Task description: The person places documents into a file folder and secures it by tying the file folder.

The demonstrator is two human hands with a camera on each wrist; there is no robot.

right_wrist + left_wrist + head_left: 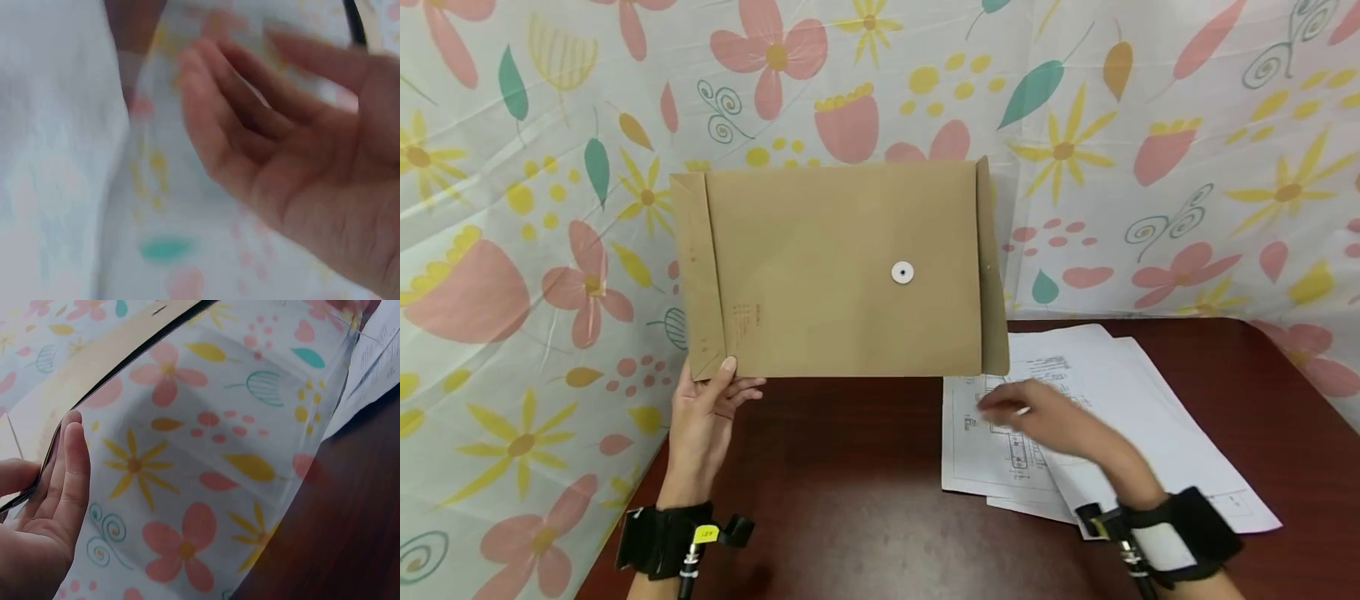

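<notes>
Our left hand pinching the lower corner of a brown envelope held upright, our right hand blurred, fingers loose and empty, above white papers on the table

The envelope is matt brown kraft paper, smooth, with 1 white disc that looks like card or plastic. The sheets are thin white printed paper on a table of dark red-brown wood finish with a slight gloss. The flowered backdrop looks like creased, faintly shiny plastic sheeting.
</notes>
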